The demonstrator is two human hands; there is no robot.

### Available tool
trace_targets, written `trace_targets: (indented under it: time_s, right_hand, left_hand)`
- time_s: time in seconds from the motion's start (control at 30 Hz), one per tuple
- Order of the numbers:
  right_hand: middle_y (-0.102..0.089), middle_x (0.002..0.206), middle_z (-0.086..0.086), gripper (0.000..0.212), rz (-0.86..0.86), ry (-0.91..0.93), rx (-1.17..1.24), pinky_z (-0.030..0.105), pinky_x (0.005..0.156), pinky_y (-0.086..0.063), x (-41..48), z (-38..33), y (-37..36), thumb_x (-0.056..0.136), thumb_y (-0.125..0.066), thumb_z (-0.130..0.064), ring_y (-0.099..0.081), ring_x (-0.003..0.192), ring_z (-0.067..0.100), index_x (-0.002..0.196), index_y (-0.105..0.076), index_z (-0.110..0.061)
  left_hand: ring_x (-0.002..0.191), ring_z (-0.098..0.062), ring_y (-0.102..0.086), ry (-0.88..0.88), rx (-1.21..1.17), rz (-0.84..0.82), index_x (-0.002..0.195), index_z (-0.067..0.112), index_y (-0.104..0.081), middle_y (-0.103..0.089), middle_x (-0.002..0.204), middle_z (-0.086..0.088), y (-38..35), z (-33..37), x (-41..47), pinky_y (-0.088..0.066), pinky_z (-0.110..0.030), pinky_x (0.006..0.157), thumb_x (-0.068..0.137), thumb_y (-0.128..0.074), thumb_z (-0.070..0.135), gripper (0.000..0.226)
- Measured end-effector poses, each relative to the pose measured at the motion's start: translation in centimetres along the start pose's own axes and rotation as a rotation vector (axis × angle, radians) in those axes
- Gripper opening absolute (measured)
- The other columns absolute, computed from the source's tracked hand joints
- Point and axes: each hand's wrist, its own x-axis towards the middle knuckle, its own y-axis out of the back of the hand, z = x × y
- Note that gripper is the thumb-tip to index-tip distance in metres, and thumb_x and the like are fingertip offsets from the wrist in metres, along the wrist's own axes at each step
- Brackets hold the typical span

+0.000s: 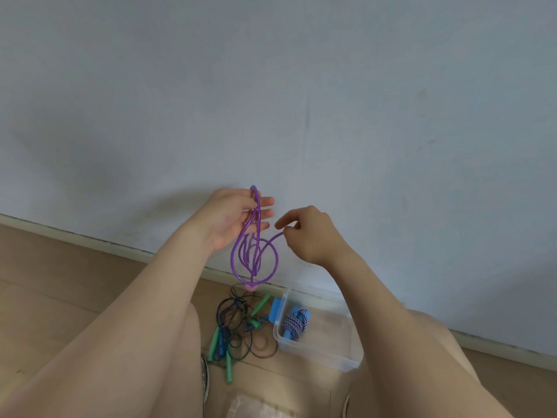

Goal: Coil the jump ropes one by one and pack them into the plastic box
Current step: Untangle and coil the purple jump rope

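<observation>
A purple jump rope (255, 260) hangs in several loops in front of the wall, with a pink handle end at the bottom. My left hand (238, 218) holds the top of the loops, thumb over the strands, fingers stretched out to the right. My right hand (310, 233) pinches a free strand of the same rope just to the right. Below on the floor stands a clear plastic box (319, 351) with a coiled blue-and-white rope (297, 324) inside. A tangle of dark ropes with green and blue handles (238, 330) lies left of the box.
A grey wall (301, 101) with a pale skirting board runs across the view above the wooden floor (45, 282). My knees frame the ropes and box on both sides. A shoe edge shows by the left knee; clear plastic lies at the bottom edge.
</observation>
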Motion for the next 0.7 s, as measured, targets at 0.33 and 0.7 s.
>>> trace_targets:
  time_s: [0.33, 0.7]
  right_hand:
    - [-0.061, 0.055, -0.013, 0.024, -0.116, 0.089, 0.147, 0.013, 0.048, -0.031, 0.0, -0.2, -0.6, 0.099, -0.072, -0.039, -0.044, 0.041, 0.001, 0.089, -0.081, -0.019]
    - [-0.064, 0.061, 0.005, 0.038, 0.291, -0.14, 0.817, 0.024, 0.045, -0.032, -0.3, -1.2, 2.1, 0.112, -0.041, -0.033, -0.04, 0.043, 0.013, 0.086, -0.059, -0.011]
  left_hand:
    - [0.078, -0.02, -0.064, -0.022, 0.324, -0.144, 0.11, 0.007, -0.067, -0.066, 0.085, -0.009, -0.3, -0.5, -0.6, -0.062, -0.04, 0.078, 0.098, -0.064, 0.002, 0.013]
    - [0.125, -0.042, -0.054, 0.157, 1.784, 0.064, 0.128, 0.007, -0.058, -0.061, 0.131, -0.019, 2.3, -3.5, 0.6, -0.048, -0.046, 0.103, 0.098, -0.052, 0.009, 0.03]
